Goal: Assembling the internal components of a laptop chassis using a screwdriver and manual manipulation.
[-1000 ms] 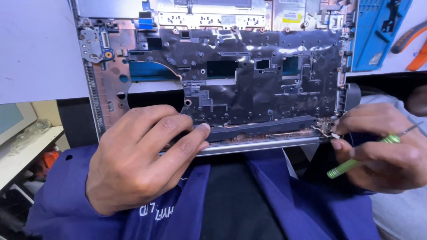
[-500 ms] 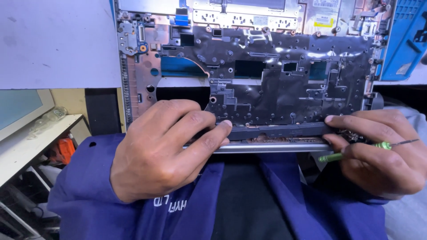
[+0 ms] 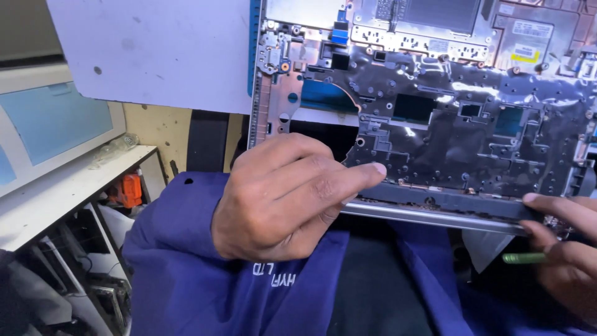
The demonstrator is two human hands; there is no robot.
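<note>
An opened laptop base (image 3: 435, 118) lies upside down, its dark shiny inner plate and metal frame exposed, its near edge over my lap. My left hand (image 3: 286, 196) grips that near edge at the silver hinge bar (image 3: 429, 214), fingers on top of the plate. My right hand (image 3: 563, 249), at the lower right and partly cut off by the frame, holds a green-handled screwdriver (image 3: 522, 257) against the base's near right corner; its tip is hidden.
A white table top (image 3: 161, 56) carries the base's far part. At the left stand a white shelf (image 3: 62, 193), a pale blue panel (image 3: 50, 121) and an orange tool (image 3: 129, 190) below. My blue work coat (image 3: 205, 286) fills the bottom.
The view has swung left, so the laptop base and both hands sit further right in the picture. My right hand is now partly out of frame. Both grips look unchanged.
</note>
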